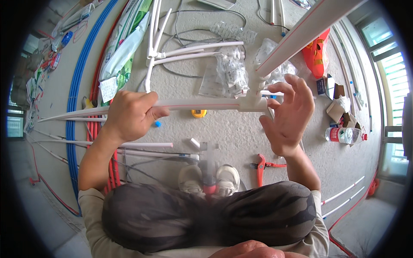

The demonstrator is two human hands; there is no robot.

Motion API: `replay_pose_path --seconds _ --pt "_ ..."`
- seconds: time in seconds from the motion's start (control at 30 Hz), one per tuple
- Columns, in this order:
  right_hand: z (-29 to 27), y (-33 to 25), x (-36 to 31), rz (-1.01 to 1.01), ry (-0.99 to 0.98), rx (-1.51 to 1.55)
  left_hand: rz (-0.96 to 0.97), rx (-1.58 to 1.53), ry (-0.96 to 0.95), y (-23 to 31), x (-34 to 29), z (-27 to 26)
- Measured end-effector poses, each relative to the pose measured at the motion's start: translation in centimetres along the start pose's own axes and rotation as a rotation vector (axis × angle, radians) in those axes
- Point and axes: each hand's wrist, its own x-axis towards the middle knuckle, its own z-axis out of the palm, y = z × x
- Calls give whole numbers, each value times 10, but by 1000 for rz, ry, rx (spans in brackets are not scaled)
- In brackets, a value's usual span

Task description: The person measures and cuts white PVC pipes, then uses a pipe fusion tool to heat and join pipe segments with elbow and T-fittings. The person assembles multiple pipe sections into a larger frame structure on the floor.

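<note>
In my left hand (133, 114) is a long white plastic pipe (202, 104) with a thin red stripe, held level with the fingers wrapped round it. A white pipe fitting (253, 103) sits on its right end. My right hand (290, 114) is open beside this fitting, its fingers apart and curved; whether a fingertip touches it I cannot tell. Another red-striped white pipe (309, 34) slants up to the right from near the fitting; how the two join is partly hidden.
On the concrete floor lie a yellow tape measure (198, 113), a red pipe cutter (261, 169), clear bags of fittings (232, 73), joined white pipes (189, 51) and a plastic bottle (346, 135). Blue pipes (84, 73) run along the left. A clear tube-shaped thing (209, 163) stands between my shoes.
</note>
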Motion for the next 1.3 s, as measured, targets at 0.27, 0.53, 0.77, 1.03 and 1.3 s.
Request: replay_pose_path --seconds 0.27,0.53,0.77,1.03,1.3 --pt "6 -9 8 71 7 243 -29 -22 -13 4 -3 2" --pt "9 -2 -2 -141 11 147 -36 -25 -49 6 2 -4" --pt "9 -2 -3 -55 -28 152 -15 -54 -26 8 -1 4" --pt "-4 -25 9 440 122 452 -23 -37 -39 17 3 7" --pt "1 -17 -3 214 15 239 -52 -64 -86 17 3 11"
